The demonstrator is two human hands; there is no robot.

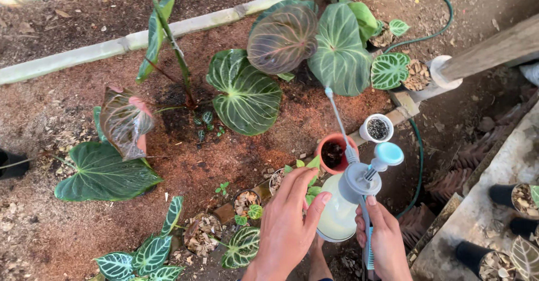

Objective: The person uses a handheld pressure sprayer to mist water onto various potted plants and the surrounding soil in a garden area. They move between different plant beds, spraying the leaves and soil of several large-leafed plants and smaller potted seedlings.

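I see both hands low in the near middle, gripping a white pump sprayer [341,211]. The left hand [289,225] wraps around the bottle's left side; the right hand [384,239] clasps the handle and trigger beneath the blue pump knob [388,153]. The wand [337,118] points far, over a terracotta pot [335,153], toward the big veined leaves [247,93] in the bed

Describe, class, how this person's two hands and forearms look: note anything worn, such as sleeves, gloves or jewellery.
Both the left hand and the right hand are bare: no gloves, rings or watch show. The forearms, as far as the picture's lower edge shows them, carry no sleeves. The fingers have short, plain nails.
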